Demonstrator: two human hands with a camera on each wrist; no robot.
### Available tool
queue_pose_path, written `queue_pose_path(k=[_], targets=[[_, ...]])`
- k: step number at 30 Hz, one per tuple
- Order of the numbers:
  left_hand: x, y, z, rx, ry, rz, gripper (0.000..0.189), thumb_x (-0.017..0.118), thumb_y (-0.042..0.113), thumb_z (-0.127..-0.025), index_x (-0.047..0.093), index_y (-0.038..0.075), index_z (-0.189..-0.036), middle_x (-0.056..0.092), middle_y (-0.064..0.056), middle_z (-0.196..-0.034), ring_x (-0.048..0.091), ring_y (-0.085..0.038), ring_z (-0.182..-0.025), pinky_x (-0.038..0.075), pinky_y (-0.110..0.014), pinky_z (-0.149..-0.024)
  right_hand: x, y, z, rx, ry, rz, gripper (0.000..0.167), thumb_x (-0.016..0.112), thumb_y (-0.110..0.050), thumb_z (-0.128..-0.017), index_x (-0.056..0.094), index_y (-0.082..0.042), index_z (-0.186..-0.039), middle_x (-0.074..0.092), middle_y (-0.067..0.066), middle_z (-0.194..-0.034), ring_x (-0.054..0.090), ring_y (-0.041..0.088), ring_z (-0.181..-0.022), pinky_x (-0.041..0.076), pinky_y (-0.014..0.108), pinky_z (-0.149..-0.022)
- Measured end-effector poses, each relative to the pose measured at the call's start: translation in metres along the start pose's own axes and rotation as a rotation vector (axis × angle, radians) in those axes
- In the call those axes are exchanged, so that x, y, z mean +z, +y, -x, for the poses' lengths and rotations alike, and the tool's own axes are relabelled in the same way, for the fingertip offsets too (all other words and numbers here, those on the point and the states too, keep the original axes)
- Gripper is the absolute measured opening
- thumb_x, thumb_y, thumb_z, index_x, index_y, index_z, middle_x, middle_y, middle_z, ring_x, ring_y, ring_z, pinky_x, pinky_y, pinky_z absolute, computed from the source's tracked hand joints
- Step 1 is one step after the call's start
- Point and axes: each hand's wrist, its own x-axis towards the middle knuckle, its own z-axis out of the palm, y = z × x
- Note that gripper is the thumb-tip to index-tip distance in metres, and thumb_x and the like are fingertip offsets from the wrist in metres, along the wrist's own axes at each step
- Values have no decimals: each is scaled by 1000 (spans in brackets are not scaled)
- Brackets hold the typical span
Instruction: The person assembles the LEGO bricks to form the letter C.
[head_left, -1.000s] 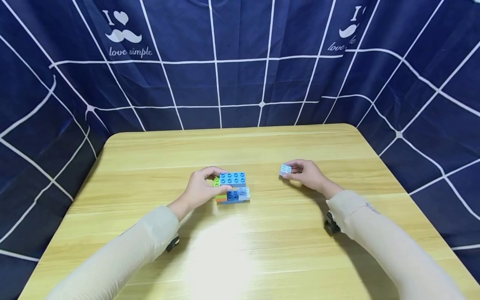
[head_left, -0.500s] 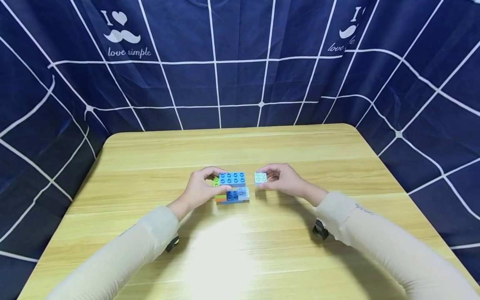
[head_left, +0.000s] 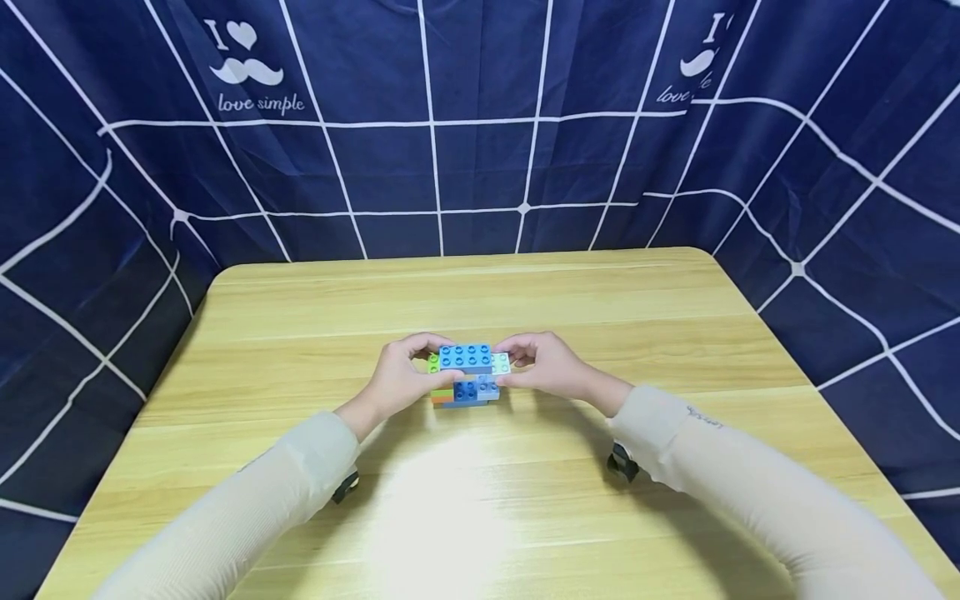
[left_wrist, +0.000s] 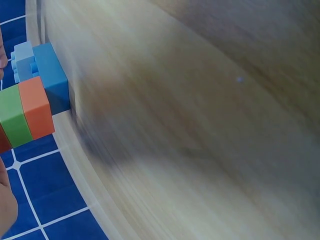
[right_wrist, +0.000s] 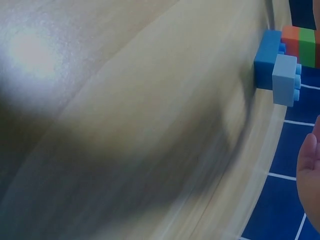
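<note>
In the head view my left hand (head_left: 400,382) grips the left end of a small stack of toy building bricks, thumb in front. A blue eight-stud brick (head_left: 465,357) lies on top, with a lime green brick (head_left: 433,364) at its left end. My right hand (head_left: 553,367) pinches a pale blue four-stud brick (head_left: 501,363) right against the blue brick's right end; whether they are joined I cannot tell. Lower down, the left wrist view shows an orange brick (left_wrist: 36,107) and a green brick (left_wrist: 15,117) beside a blue base brick (left_wrist: 54,80). Another light blue brick (right_wrist: 284,80) sits on that base's right end.
The stack is over the middle of a wooden table (head_left: 300,308) with rounded back corners. Dark blue cloth (head_left: 480,167) with white grid lines hangs behind it and at both sides. A bright glare (head_left: 438,508) lies on the tabletop nearer the person.
My right hand has moved left with the pale blue brick, from well right of the stack up to its right end. The left hand and the stack have stayed in place.
</note>
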Motion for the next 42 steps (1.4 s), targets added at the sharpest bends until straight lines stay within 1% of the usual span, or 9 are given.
queue_pose_path(k=[6, 9, 11, 14, 16, 18, 25, 37, 42], targets=[[-1, -1, 0, 12, 0, -10, 37, 85, 18, -72, 71, 10, -104, 68, 2, -96, 58, -18, -88, 47, -47, -85, 1, -34, 6, -8, -13, 35, 36, 76, 3, -77, 62, 13, -108, 66, 17, -95, 62, 28, -87, 52, 44, -85], [-1, -1, 0, 13, 1, -8, 37, 85, 18, -72, 71, 10, -104, 68, 2, -95, 58, -19, -88, 47, -48, -85, 2, -36, 6, -2, -14, 41, 36, 76, 2, -77, 62, 12, -108, 67, 17, -95, 62, 29, -88, 52, 42, -86], [-1, -1, 0, 11, 1, -4, 37, 85, 18, -71, 71, 9, -104, 68, 1, -95, 58, -19, -88, 47, -48, -85, 3, -33, 4, 0, -14, 36, 36, 77, 1, -77, 62, 12, -109, 67, 17, -95, 62, 29, -89, 52, 41, -86], [-1, -1, 0, 16, 2, 6, 37, 85, 17, -71, 71, 8, -104, 69, -1, -95, 58, -20, -87, 47, -47, -85, 6, -19, 0, 9, -9, 21, 39, 79, -3, -77, 63, 9, -110, 68, 15, -97, 63, 26, -90, 52, 36, -86], [-1, 5, 1, 14, 0, 12, 36, 85, 15, -72, 70, 6, -104, 69, -4, -95, 58, -23, -88, 47, -46, -85, 6, -8, -3, 14, -5, 15, 40, 80, -6, -77, 64, 7, -110, 68, 12, -98, 63, 24, -91, 52, 34, -86], [-1, 5, 1, 19, -2, 7, 36, 85, 15, -72, 70, 6, -104, 69, -4, -95, 58, -22, -88, 47, -45, -84, 6, -1, -5, 15, 2, 23, 40, 81, -10, -76, 65, 4, -110, 68, 9, -98, 63, 21, -90, 52, 33, -85], [-3, 1, -1, 10, -22, -3, 35, 86, 15, -71, 71, 7, -102, 68, 0, -95, 59, -18, -85, 50, -41, -80, 5, -2, -4, 34, 29, 55, 42, 83, -14, -74, 67, 0, -109, 68, 5, -96, 64, 20, -88, 53, 32, -83], [-4, 3, -2, -21, -40, 17, 35, 87, 17, -70, 72, 7, -100, 68, -2, -94, 60, -21, -84, 52, -41, -77, 7, 2, -4, 46, 63, -3, 42, 85, -13, -70, 69, 2, -106, 70, 6, -89, 66, 20, -84, 54, 35, -82], [-4, 3, -2, -29, -35, 11, 34, 87, 16, -69, 73, 7, -98, 68, -1, -94, 60, -20, -84, 52, -39, -76, 9, 3, -4, 59, 78, -4, 42, 86, -13, -69, 70, 0, -105, 70, 5, -89, 67, 19, -84, 54, 36, -83]])
